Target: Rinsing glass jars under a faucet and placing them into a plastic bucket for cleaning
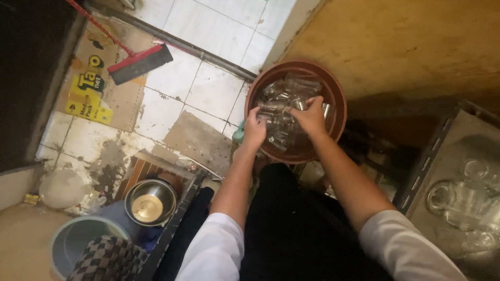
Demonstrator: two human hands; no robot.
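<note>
A round reddish-brown basin (pixel 337 93) stands on the floor ahead of me, filled with several clear drinking glasses (pixel 291 88). My left hand (pixel 254 127) is at the basin's near left rim, its fingers curled around a glass lying on its side. My right hand (pixel 311 115) reaches into the middle of the basin and grips the same pile of glasses from above. Both arms wear white short sleeves. What exactly each palm covers is hidden.
A red-handled floor brush (pixel 139 63) lies on the white tiled floor at the upper left, beside flattened cardboard (pixel 99 78). A steel bowl (pixel 150 202) and a grey bucket (pixel 78 242) sit at the lower left. Clear glass mugs (pixel 463 200) rest on a metal tray at right.
</note>
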